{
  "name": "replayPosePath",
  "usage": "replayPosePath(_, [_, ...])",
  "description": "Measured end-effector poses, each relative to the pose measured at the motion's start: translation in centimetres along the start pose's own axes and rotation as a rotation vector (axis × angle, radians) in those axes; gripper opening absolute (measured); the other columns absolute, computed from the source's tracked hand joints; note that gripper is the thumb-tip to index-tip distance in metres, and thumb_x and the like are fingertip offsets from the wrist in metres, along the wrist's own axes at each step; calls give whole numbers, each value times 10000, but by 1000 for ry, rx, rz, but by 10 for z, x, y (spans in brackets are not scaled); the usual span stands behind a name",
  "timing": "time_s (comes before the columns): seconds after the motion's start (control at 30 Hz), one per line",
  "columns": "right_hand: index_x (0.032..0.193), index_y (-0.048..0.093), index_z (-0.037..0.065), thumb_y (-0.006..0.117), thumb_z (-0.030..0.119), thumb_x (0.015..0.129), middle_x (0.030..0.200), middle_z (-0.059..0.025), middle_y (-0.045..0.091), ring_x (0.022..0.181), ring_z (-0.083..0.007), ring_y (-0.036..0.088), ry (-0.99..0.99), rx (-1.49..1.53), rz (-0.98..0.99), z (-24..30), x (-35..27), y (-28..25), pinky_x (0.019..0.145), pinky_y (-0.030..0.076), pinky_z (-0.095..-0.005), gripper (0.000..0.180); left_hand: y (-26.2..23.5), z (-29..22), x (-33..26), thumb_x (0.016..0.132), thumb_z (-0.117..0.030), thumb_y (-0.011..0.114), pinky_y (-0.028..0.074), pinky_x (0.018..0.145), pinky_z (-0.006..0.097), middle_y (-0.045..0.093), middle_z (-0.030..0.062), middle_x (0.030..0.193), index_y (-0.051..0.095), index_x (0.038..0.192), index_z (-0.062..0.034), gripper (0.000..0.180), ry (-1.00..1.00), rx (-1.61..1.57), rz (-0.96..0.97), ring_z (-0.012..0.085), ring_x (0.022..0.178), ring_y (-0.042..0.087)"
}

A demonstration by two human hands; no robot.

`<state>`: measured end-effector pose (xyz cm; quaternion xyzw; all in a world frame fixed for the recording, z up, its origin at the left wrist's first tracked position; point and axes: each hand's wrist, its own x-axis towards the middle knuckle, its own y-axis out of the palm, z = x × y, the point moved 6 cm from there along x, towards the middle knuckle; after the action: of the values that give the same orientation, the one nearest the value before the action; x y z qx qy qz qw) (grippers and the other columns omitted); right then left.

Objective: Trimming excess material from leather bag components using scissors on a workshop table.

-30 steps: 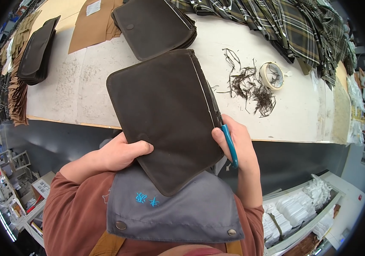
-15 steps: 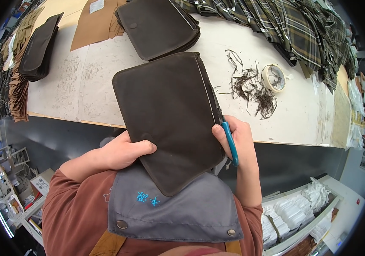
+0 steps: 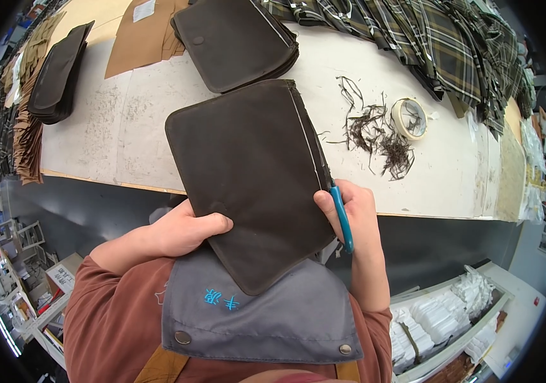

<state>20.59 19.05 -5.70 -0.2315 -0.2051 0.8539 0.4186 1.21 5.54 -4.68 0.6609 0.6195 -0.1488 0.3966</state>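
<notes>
A dark brown, round-cornered flap panel (image 3: 247, 172) spans the space between my hands, tilted, its lower corner over my grey apron bib. My left hand (image 3: 187, 228) is closed on its lower left edge, thumb on top and fingers hidden underneath. At the panel's right edge, where a pale line runs beside a raw dark border, my right hand (image 3: 356, 207) is closed round teal-handled scissors (image 3: 342, 220). The scissors' blades are mostly hidden at that edge. My right thumb lies close to the panel; whether it presses on it I cannot tell.
On the white table (image 3: 145, 127) lie a stack of similar dark panels (image 3: 235, 48), another stack (image 3: 59, 76), brown sheets (image 3: 136, 45), thread trimmings (image 3: 375, 134), a tape roll (image 3: 396, 121) and plaid fabric (image 3: 452, 57). White bundles (image 3: 439, 316) fill a low bin at right.
The panel and my right hand with the scissors have shifted very slightly left and down. My left hand keeps its hold on the panel.
</notes>
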Motion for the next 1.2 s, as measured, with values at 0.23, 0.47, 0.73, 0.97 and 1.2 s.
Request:
replayPosePath(0.23, [563, 427, 11, 690, 488, 784, 458, -98, 377, 421, -211, 329, -20, 12, -19, 3, -1, -1, 429, 340, -320, 588, 1, -3, 0, 856, -101, 477, 410, 933, 303, 551, 95, 1186, 497, 1213, 42, 385, 17, 9, 16, 164, 1081, 512])
replayPosePath(0.47, [625, 467, 20, 652, 545, 778, 501, -134, 457, 481, -326, 485, -1, -162, 30, 13, 7, -3, 492, 392, -373, 578, 3, -5, -1, 850, -102, 479, 407, 940, 306, 542, 95, 1193, 487, 1224, 42, 401, -3, 33, 19, 168, 1094, 503])
replayPosePath(0.73, [633, 457, 29, 605, 603, 784, 507, -122, 458, 496, -322, 492, 0, -230, -5, 26, 14, -5, 507, 397, -382, 611, 7, -11, -3, 856, -83, 471, 412, 937, 304, 540, 96, 1195, 485, 1226, 45, 392, 19, 36, 73, 164, 1093, 506])
replayPosePath(0.97, [601, 433, 26, 625, 593, 777, 496, -115, 441, 473, -294, 455, -5, -211, -15, 23, 14, -4, 498, 392, -368, 624, 8, -12, -4, 859, -87, 467, 417, 931, 306, 548, 97, 1180, 489, 1223, 43, 387, 31, 68, 81, 165, 1081, 514])
replayPosePath(1.2, [570, 398, 22, 676, 524, 776, 473, -108, 394, 440, -256, 372, -45, -161, -58, 19, 14, -3, 460, 355, -345, 610, 7, -11, -3, 853, -92, 462, 412, 939, 310, 540, 105, 1191, 474, 1236, 42, 406, 37, 101, 76, 168, 1092, 507])
